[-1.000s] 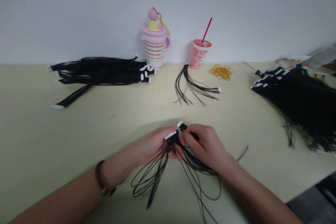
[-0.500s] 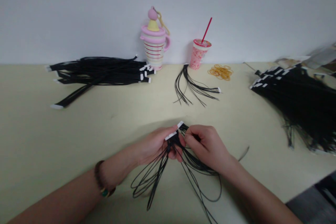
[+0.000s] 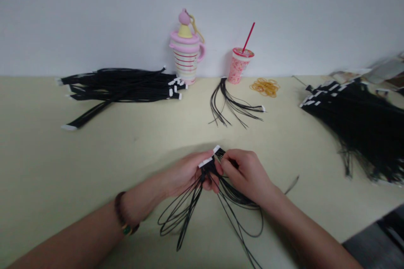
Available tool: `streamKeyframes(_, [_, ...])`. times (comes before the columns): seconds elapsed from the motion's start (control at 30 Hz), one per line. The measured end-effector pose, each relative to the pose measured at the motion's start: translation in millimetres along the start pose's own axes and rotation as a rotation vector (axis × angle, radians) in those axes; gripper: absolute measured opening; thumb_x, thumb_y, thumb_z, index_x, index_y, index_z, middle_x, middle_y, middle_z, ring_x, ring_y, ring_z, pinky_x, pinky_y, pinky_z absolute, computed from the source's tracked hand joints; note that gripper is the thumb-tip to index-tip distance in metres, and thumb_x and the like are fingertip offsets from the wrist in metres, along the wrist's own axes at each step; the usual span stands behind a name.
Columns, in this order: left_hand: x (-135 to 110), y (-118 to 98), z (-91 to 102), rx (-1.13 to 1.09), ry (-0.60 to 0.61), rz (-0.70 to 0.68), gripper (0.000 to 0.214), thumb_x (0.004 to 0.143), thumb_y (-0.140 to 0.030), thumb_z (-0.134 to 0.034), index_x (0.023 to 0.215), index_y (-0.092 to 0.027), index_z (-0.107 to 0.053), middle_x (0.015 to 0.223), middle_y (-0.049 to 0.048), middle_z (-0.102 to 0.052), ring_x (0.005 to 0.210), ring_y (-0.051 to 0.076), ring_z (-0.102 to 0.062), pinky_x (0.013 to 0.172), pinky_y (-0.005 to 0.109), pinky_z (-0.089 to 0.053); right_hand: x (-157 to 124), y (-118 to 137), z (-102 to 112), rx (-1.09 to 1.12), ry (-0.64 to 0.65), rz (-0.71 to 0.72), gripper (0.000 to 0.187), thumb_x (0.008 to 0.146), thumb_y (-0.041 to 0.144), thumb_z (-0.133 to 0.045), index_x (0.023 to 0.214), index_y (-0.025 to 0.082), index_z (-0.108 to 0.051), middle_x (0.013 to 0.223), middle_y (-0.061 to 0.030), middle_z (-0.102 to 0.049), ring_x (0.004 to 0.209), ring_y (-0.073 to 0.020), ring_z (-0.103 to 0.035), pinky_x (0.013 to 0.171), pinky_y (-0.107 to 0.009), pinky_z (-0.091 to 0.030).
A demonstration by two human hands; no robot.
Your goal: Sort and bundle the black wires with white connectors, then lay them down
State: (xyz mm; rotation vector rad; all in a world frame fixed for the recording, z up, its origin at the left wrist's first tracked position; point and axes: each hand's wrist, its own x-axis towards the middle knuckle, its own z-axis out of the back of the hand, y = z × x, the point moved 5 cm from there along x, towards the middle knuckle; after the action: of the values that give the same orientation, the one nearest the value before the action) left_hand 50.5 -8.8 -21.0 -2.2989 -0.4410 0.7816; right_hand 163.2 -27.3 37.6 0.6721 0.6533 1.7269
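Head cam | left hand pinched shut on the wire bundle just under its white connectors, low over the table | right hand fingers closed on the same bundle right beside it | imo I'd grip close to the connectors, ends flush, so the loose loops don't snarl

Your wires are black, tipped with white connectors; the table is pale yellow; your bracelet is brown. The mug is pink with red stripes; the rubber bands are orange-yellow.
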Motion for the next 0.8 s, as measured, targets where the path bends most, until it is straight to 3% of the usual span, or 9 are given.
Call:
streamKeyframes(0.27, [0.6,1.7,1.5,-0.017,0.038,-0.026,0.040,0.090,-0.039,-0.037,0.076,-0.011,-0.063,0.061,0.0047,-0.062,0.049,0.010,-0.059,0.045,0.017,-0.044,2.1,0.7,1.5,0.004,-0.004,0.004,0.024,0.084,0.016,-0.046,0.062,0.016,-0.056,0.055,0.0049,-0.050,0.050,-0.0051,-0.041,0.052,-0.020,-0.028])
streamKeyframes(0.8, [1.1,0.8,2.9,-0.057,-0.030,0.005,0.040,0.090,-0.037,-0.036,0.074,-0.010,-0.062,0.060,0.0052,-0.060,0.045,0.010,-0.056,0.046,0.020,-0.047,1.3,0.4,-2.7,-0.019,0.026,0.008,0.025,0.086,0.018,-0.043,0.063,0.016,-0.050,0.059,0.0030,-0.049,0.054,-0.0068,-0.042,0.055,-0.021,-0.028])
